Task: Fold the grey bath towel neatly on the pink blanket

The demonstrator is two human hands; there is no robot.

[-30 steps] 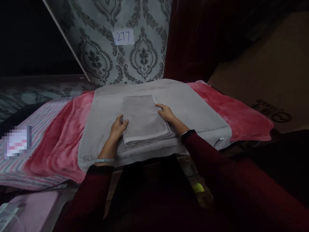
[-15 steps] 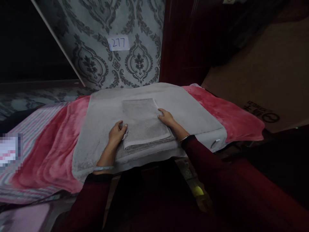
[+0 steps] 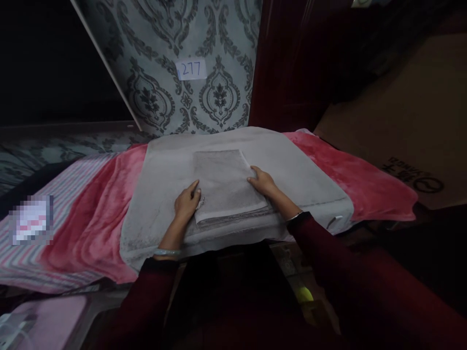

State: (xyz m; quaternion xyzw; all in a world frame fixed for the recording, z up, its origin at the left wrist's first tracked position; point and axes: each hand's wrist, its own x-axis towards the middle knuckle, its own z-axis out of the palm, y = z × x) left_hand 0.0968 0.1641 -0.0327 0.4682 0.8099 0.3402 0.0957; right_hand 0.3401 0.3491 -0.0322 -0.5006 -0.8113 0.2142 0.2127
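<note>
A folded grey towel (image 3: 228, 182) with pale hemmed edges lies flat on a light grey cloth (image 3: 160, 194). At the towel's left edge, near its front corner, rests my left hand (image 3: 187, 200). Its index finger and thumb are apart, and a frayed or label-like bit shows beside the thumb. My right hand (image 3: 263, 182) touches the towel's right edge, thumb and forefinger spread there, the other fingers partly hidden beneath the hand. Neither hand lifts the towel; its layers show along the front edge.
Red-pink plush fabric (image 3: 98, 209) and a striped cloth (image 3: 73, 180) spread to the left. More red plush (image 3: 350, 175) lies to the right, below a large cardboard box (image 3: 401, 121). Patterned wallpaper with a paper marked 277 (image 3: 191, 69) rises behind.
The whole view has shifted, so the scene sits slightly further right. My left forefinger has stretched out a little along the towel's edge; the towel stays flat.
</note>
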